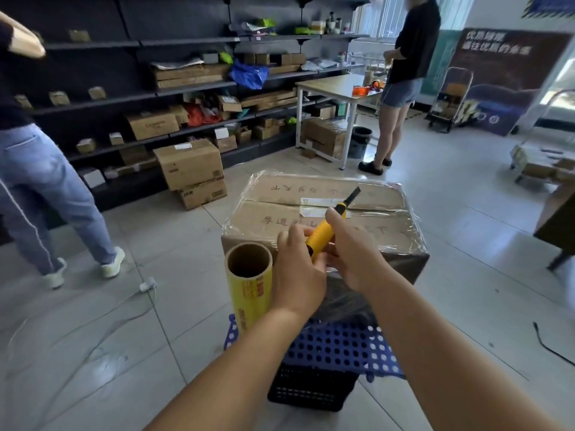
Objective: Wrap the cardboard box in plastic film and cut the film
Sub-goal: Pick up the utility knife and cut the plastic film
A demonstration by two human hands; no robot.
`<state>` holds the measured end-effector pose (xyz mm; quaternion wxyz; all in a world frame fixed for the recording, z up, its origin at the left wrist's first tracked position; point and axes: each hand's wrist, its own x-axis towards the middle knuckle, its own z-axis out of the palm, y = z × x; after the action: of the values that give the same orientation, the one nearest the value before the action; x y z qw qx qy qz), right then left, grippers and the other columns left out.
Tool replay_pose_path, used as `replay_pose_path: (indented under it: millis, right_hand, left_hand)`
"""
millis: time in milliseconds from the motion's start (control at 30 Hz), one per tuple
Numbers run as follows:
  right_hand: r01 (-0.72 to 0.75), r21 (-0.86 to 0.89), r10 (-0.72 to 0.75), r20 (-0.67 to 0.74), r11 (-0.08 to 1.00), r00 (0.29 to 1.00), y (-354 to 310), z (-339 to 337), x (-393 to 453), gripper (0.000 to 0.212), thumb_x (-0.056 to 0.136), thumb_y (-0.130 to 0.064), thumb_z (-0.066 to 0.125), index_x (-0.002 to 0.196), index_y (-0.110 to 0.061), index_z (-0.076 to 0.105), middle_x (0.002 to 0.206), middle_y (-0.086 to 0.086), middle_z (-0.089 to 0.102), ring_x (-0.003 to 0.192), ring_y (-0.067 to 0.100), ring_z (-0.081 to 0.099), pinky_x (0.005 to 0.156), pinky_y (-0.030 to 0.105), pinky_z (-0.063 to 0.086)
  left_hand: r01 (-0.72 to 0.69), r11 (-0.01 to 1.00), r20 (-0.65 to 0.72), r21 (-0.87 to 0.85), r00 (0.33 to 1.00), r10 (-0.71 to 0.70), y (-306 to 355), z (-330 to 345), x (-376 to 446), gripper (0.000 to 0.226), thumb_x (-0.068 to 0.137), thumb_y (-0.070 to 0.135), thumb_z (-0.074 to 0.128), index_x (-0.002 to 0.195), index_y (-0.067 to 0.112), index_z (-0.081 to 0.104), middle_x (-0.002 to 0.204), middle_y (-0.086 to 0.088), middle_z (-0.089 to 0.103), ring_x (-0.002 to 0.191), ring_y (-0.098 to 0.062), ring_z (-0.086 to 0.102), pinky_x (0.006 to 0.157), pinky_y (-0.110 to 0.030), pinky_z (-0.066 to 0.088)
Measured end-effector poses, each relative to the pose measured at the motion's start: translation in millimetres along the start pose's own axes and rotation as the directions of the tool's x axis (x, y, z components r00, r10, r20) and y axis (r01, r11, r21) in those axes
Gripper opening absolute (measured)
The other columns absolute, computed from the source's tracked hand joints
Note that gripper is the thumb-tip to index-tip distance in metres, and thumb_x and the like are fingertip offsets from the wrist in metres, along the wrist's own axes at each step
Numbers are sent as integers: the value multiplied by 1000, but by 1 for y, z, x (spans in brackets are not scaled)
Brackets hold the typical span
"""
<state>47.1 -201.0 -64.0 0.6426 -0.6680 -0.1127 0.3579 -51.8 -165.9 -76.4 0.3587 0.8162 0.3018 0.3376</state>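
The cardboard box (382, 225) stands in the middle of the view, covered in shiny plastic film. A yellow utility knife (325, 231) with its dark blade out points up and away over the box's near edge. My right hand (351, 253) grips the knife's handle, thumb along its top. My left hand (295, 269) holds the knife's lower end with curled fingers. The film roll (250, 281), yellow-labelled with a brown cardboard core, stands upright at the box's near left corner, just left of my left hand.
The box rests on a blue perforated board (342, 346) over a black crate (311, 390). Dark shelves (186, 88) with cartons line the left. One person (40, 188) stands at the left, another (401, 79) by a white table (329, 88). Stacked cartons (193, 169) sit on the tiled floor.
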Motion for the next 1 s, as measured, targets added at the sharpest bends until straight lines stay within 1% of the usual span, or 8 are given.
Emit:
replay_pose_path:
  millis: [67, 167, 267, 367, 467, 600, 800, 1000]
  right_hand:
    - [-46, 7, 46, 14, 999, 999, 2, -7, -10, 21, 90, -30, 56, 91, -10, 59, 75, 7, 61, 66, 19, 59, 64, 33, 51]
    - [-48, -25, 46, -67, 999, 997, 11, -24, -13, 10, 91, -16, 48, 91, -10, 57, 85, 8, 59, 74, 21, 57, 72, 38, 51]
    - [31, -218, -61, -134, 976, 989, 25, -41, -15, 16, 91, -18, 44, 99, -11, 56, 82, 5, 59, 72, 19, 60, 64, 33, 49]
    - [127, -435, -182, -86, 892, 980, 42, -54, -18, 13, 90, -18, 41, 92, -13, 52, 68, 4, 58, 59, 19, 55, 57, 37, 46]
    - [183, -614, -226, 9, 768, 974, 61, -58, -22, 12, 93, -29, 41, 90, -23, 51, 66, 1, 61, 61, 25, 62, 62, 44, 52]
    - [195, -777, -177, 109, 599, 978, 91, -56, -28, 17, 96, -35, 38, 109, -25, 46, 72, -5, 60, 63, 14, 57, 59, 31, 41]
    - [86, -864, -69, 60, 497, 996, 138, -43, -30, 25, 99, -33, 33, 117, -18, 42, 80, -2, 55, 73, 22, 54, 64, 33, 40]
    - [0, -910, 26, 12, 414, 1000, 163, -31, -2, 30, 101, -30, 34, 119, -7, 41, 105, 9, 63, 89, 28, 62, 62, 30, 35]
  left_hand:
    - [-23, 1000, 79, -16, 997, 24, 1, 10, -17, 30, 86, 23, 62, 108, 25, 41, 109, 4, 41, 89, -10, 47, 77, -28, 46]
    - [-84, 996, 235, 28, 969, 75, -9, 19, -33, 42, 84, 39, 62, 119, 27, 42, 113, 8, 41, 101, -10, 47, 86, -31, 46]
    - [-201, 953, 341, 227, 933, 115, -25, 26, -37, 70, 82, 56, 54, 139, 21, 31, 138, 6, 33, 128, -12, 29, 110, -35, 25]
    - [-256, 876, 360, 408, 927, 103, -36, 38, -28, 65, 96, 42, 37, 148, 16, 8, 156, 0, 6, 141, -14, -3, 113, -33, -7]
    - [-271, 710, 384, 650, 923, 1, -55, 45, -14, 73, 95, 21, 41, 147, 11, -10, 156, -7, -8, 141, -21, -15, 107, -38, -18]
    - [-287, 535, 422, 795, 894, -147, -78, 45, -14, 77, 86, 10, 50, 147, 4, 2, 152, -14, 18, 142, -32, 0, 107, -45, -17]
    - [-342, 518, 418, 784, 908, -32, -85, 43, -24, 53, 89, 10, 39, 141, 11, 29, 136, -8, 41, 133, -28, 25, 111, -44, -12]
    - [-453, 479, 519, 752, 855, -6, -89, 48, -31, 38, 91, 6, 31, 125, 10, 48, 121, -6, 49, 123, -28, 34, 105, -36, -21]
